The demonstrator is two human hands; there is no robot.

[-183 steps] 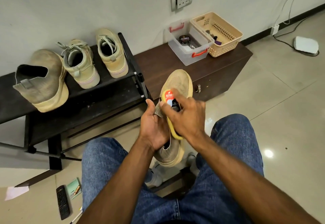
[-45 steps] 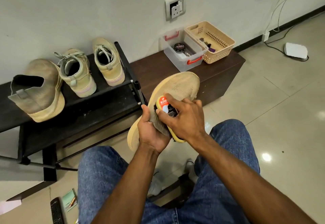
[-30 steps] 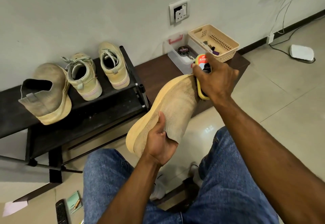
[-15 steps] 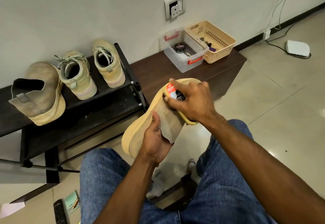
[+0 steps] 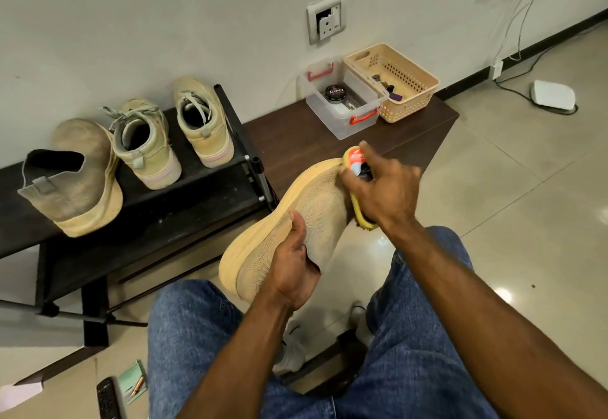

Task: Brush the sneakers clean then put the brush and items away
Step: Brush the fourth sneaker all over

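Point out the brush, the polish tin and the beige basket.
brush (image 5: 356, 207): head view, yellow side edge below the fingers.
polish tin (image 5: 335, 93): head view, centre of its black lid.
beige basket (image 5: 415, 99): head view, front right wall.

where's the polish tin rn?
Head view, upper right of centre: the black polish tin lies inside the clear plastic box on the dark wooden bench, just left of the beige basket.
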